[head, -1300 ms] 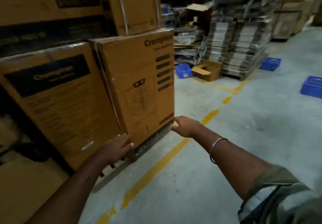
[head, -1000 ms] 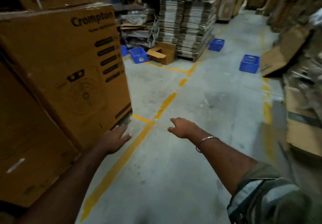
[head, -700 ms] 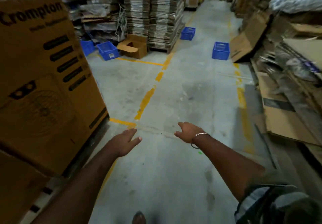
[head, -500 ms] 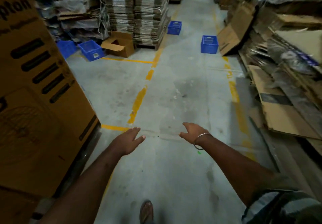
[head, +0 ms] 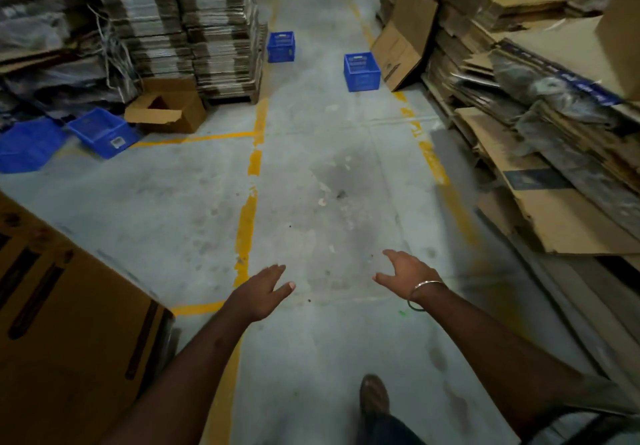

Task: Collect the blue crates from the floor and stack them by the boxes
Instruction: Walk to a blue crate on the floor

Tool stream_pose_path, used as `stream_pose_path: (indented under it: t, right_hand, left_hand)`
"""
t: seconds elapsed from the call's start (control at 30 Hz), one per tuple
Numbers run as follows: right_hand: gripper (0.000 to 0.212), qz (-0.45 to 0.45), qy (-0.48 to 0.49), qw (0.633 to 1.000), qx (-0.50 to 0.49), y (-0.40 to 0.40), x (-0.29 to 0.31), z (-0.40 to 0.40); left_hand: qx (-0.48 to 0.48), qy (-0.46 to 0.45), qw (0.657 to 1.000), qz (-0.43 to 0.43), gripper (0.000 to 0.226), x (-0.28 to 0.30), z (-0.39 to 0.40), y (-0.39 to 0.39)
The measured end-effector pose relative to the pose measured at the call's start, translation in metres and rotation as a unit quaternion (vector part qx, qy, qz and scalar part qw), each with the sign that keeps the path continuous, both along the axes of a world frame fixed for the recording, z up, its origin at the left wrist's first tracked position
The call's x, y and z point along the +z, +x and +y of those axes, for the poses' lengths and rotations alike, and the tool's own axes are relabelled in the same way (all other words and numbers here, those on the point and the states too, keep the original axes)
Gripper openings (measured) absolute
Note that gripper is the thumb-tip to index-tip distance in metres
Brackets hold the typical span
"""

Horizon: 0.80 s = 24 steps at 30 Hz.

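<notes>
I have both hands out ahead of me, empty: the left hand (head: 265,290) with fingers spread loosely, the right hand (head: 403,273) wide too, a bangle (head: 420,294) on its wrist. The blue crates sit well apart down the aisle. One crate (head: 362,72) stands on the floor just beside a leaning cardboard sheet (head: 401,42), a second crate (head: 281,47) is farther back against the stacked flat cartons (head: 207,25), and a tilted crate (head: 104,132) lies off to the left near an open carton (head: 166,108), with another blue crate (head: 26,145) beside it. The big printed box (head: 62,323) is at my lower left.

My worry is the walk. Loose cardboard juts from the right-hand piles (head: 540,181) toward my path, so I could clip it. Grabbing the crate by the leaning sheet may bring that sheet down.
</notes>
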State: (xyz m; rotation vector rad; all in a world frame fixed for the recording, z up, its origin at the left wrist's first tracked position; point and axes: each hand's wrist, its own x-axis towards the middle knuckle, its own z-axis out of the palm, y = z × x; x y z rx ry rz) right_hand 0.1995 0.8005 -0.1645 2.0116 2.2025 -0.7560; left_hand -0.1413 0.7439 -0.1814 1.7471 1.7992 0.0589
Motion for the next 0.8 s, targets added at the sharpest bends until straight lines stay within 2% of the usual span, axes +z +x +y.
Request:
stream_pose_path:
  t: [0.2, 0.27, 0.4, 0.63, 0.8]
  right_hand:
    - [0.076, -0.027, -0.027, 0.999, -0.028, 0.022, -0.026, 0.103]
    - [0.075, -0.039, -0.028, 0.999, -0.023, 0.028, -0.034, 0.146]
    - [0.08, -0.042, -0.051, 0.998, -0.015, 0.03, -0.043, 0.23]
    - [0.084, -0.008, -0.055, 0.998, -0.036, 0.027, -0.035, 0.39]
    - [0.082, -0.01, -0.047, 0.998, -0.033, 0.026, -0.041, 0.515]
  left_hand:
    - [-0.079, 0.005, 0.991, 0.111, 0.08, -0.02, 0.129, 0.014]
    - [-0.091, 0.0, 0.988, 0.125, 0.074, -0.027, 0.184, 0.016]
    - [-0.078, -0.018, 0.99, 0.119, 0.073, -0.027, 0.283, 0.024]
    - [-0.041, 0.006, 0.998, 0.057, 0.072, -0.014, 0.441, 0.029]
    - [-0.003, 0.027, 0.999, 0.025, 0.069, -0.028, 0.554, 0.016]
